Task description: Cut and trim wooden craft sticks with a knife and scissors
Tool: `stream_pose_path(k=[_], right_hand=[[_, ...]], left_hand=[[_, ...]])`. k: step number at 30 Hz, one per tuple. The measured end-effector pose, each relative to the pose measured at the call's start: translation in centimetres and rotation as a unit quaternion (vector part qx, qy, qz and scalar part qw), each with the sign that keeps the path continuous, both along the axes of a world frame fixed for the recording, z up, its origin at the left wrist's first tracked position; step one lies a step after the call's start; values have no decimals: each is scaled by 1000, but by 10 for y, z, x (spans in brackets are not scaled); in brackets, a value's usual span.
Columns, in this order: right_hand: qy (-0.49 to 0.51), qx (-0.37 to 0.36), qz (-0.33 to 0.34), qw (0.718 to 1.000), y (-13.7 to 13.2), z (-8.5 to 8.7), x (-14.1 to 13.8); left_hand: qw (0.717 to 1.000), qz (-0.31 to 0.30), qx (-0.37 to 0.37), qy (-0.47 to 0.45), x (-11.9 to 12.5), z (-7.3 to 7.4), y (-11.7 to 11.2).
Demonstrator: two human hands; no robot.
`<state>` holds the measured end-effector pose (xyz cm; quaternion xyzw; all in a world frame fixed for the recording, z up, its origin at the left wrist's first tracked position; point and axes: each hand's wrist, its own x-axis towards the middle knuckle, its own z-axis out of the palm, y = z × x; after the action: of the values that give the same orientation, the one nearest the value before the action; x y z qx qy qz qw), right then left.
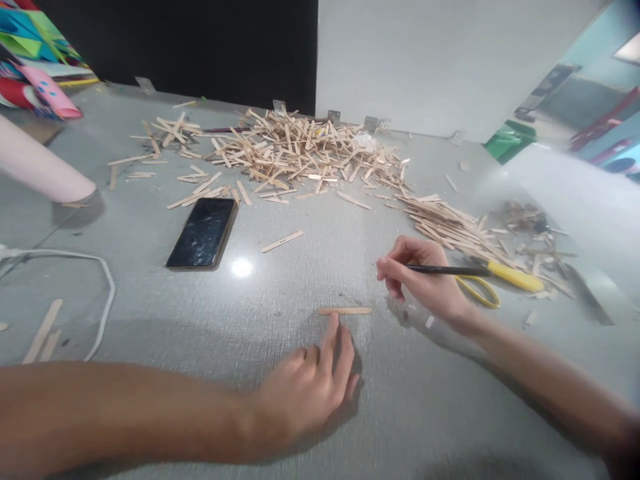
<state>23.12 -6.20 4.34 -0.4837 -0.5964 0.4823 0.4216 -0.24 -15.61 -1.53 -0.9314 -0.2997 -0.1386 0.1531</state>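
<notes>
A short wooden craft stick (pixel 357 311) lies flat on the grey table, roughly level from left to right. My left hand (pixel 310 383) rests low on the table, its index fingertip at the stick's near edge and the other fingers loosely bent. To the right of the stick, my right hand (pixel 417 273) is raised a little with its fingers closed around a black pen (pixel 445 270). The pen's back end points right; its tip is hidden by the fingers. Another craft stick (pixel 283 241), with a small dark mark, lies farther back.
A large heap of craft sticks (pixel 300 150) spreads along the back, with a neater bundle (pixel 447 223) at right. Near it lie yellow scissors (pixel 483 293) and a yellow-handled cutter (pixel 517 275). A phone (pixel 203 233), a white cable (pixel 107 287) and a pale pink tube (pixel 40 160) are left.
</notes>
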Motion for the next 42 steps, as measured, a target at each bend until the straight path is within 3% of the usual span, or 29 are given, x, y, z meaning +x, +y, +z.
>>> stream_pose_path(k=[5, 9, 15, 24, 42], right_hand=[[-36, -120, 120, 985, -16, -10, -8], [-69, -115, 154, 979, -23, -30, -16], [-86, -84, 160, 980, -20, -40, -14], [-115, -34, 174, 977, -22, -40, -12], [-101, -48, 154, 982, -22, -40, -15]], left_hand=[[1000, 0, 14, -10, 0, -1, -1], [999, -11, 24, -26, 1, -1, 1], [999, 9, -35, 5, 1, 2, 3], [999, -12, -30, -5, 1, 2, 3], [999, -14, -34, -4, 1, 1, 3]])
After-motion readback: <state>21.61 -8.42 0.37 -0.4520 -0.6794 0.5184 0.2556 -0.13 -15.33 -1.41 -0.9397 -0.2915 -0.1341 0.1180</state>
